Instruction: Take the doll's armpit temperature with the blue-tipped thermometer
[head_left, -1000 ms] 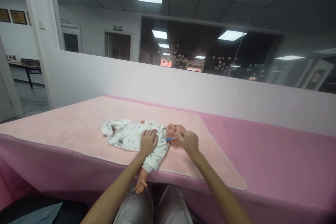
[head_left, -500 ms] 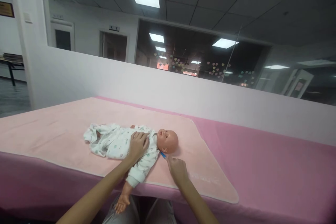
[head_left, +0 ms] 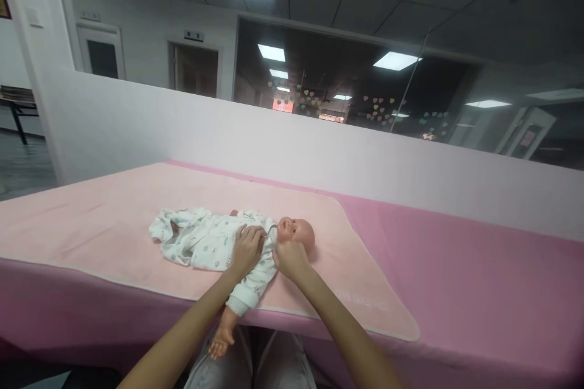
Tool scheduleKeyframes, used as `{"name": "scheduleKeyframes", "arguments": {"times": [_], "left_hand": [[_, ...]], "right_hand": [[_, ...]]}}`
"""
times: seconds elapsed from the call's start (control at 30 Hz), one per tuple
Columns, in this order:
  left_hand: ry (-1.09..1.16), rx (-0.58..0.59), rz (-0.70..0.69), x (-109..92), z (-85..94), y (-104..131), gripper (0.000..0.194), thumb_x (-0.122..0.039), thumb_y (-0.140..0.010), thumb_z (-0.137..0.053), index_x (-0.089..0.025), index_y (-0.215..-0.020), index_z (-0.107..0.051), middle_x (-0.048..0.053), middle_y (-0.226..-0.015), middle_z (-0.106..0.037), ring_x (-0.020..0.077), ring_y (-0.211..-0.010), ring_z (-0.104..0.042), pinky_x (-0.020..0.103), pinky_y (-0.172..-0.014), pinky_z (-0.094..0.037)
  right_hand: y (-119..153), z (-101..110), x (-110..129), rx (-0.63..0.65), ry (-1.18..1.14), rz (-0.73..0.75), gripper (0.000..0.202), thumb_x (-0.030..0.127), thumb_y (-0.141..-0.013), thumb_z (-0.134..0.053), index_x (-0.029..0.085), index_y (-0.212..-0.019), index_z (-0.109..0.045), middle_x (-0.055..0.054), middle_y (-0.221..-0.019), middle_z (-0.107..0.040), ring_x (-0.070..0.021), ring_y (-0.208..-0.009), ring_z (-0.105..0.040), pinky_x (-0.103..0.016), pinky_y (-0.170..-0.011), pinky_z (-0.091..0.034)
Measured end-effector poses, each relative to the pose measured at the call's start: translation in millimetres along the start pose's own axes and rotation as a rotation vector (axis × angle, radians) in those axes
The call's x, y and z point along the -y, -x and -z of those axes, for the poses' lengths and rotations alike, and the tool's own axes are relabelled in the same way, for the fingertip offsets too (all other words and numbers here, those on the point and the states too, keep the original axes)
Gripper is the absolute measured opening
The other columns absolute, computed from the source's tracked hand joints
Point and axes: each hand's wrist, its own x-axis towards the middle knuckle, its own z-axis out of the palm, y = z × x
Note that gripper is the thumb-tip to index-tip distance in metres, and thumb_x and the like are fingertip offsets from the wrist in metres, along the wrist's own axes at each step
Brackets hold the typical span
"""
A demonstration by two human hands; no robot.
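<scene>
A baby doll (head_left: 298, 232) lies on its back, its bald head to the right. It wears a white patterned romper (head_left: 201, 244), and one bare doll hand (head_left: 222, 340) hangs over the table's front edge. On the chest, close to the collar, my left hand (head_left: 249, 248) has its fingers bent and closed at the cloth. My right hand (head_left: 291, 258) is a closed fist beside the doll's neck and cheek, covering part of the jaw. What that fist holds is hidden; the slim blue item seen earlier does not show now.
The doll lies on a pale peach mat (head_left: 114, 213) with a light border, over a pink table cover (head_left: 479, 267). A white low wall (head_left: 296, 143) with glass above runs along the back edge. My knees (head_left: 255, 364) are under the front edge.
My right hand has moved left and up, from beside the doll's head to its neck, and the blue item has gone from sight. My left hand stays on the chest, its fingers more curled.
</scene>
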Motion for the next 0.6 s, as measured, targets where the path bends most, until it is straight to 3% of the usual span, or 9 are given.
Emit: {"name": "scheduleKeyframes", "arguments": {"times": [0.07,0.2,0.4,0.6], "left_hand": [[0.009,-0.002,-0.001,2,0.0,1,0.022,-0.014,-0.086,-0.036,-0.02,-0.091,-0.056,0.005,-0.092,-0.063,0.0197,-0.091,-0.055,0.042,-0.097,-0.029],[0.012,-0.002,0.056,7,-2.9,2,0.019,-0.017,-0.082,-0.039,-0.018,-0.093,-0.055,0.007,-0.085,-0.063,0.0215,-0.083,-0.055,0.041,-0.091,-0.034],[0.151,0.031,0.236,14,-9.7,2,0.019,-0.027,-0.085,-0.039,-0.021,-0.086,-0.057,0.005,-0.081,-0.064,0.022,-0.079,-0.056,0.037,-0.075,-0.039],[0.221,0.015,0.341,14,-7.5,-2,0.028,-0.032,-0.089,-0.035,-0.022,-0.087,-0.06,0.002,-0.081,-0.067,0.019,-0.075,-0.058,0.033,-0.07,-0.04]], "right_hand": [[-12,0,10,0.037,-0.05,0.052,0.016,0.02,-0.083,-0.051,0.015,-0.095,-0.06,-0.008,-0.092,-0.063,-0.0191,-0.085,-0.058,-0.032,-0.072,-0.047],[-30,-17,32,0.023,-0.145,0.07,0.037,0.01,-0.078,-0.043,0.018,-0.112,-0.055,-0.007,-0.097,-0.064,-0.0172,-0.083,-0.059,-0.027,-0.07,-0.045],[-26,-57,42,-0.317,-0.489,-0.086,0.04,0.011,-0.079,-0.036,0.015,-0.113,-0.055,-0.008,-0.097,-0.064,-0.0169,-0.088,-0.059,-0.025,-0.076,-0.046],[-25,-62,34,-0.438,-0.634,0.032,0.042,0.012,-0.075,-0.041,0.016,-0.115,-0.054,-0.008,-0.096,-0.064,-0.0177,-0.084,-0.06,-0.028,-0.074,-0.049]]}}
